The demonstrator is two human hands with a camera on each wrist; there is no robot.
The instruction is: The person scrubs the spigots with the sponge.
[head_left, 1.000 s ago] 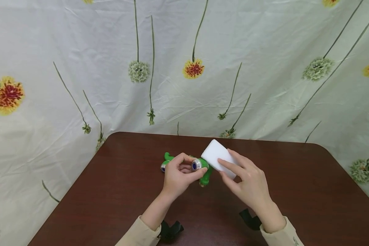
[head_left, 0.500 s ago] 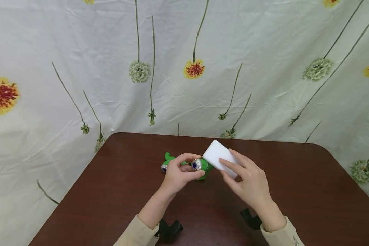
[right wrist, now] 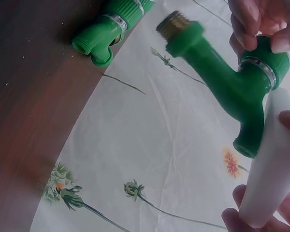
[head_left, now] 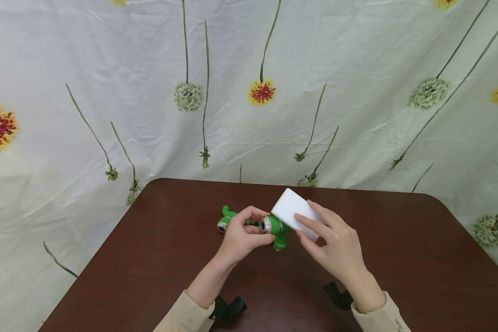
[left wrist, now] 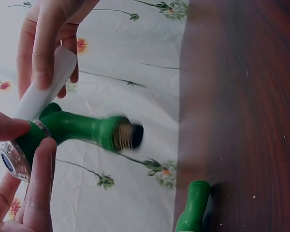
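Note:
My left hand (head_left: 241, 236) pinches a green plastic tap (head_left: 280, 240) by its ribbed knob, which has a silver end with a blue centre. The tap (left wrist: 82, 128) is held above the table; its brass threaded inlet shows in both wrist views. In my right hand (head_left: 336, 246) is a white block-shaped sponge (head_left: 293, 210), held between thumb and fingers. The sponge (right wrist: 275, 162) lies against the tap beside the knob and spout. Part of the knob is hidden by the left fingers.
A second green tap (head_left: 227, 216) lies on the dark brown table (head_left: 170, 258), behind and left of the left hand. Black curved pieces (head_left: 229, 310) are near both wrists. A flower-patterned cloth (head_left: 232, 129) hangs behind the table.
The held tap has turned in the left fingers: its lower end pointed down, was mostly hidden half a second ago, and now shows below again. The right hand and sponge have barely moved.

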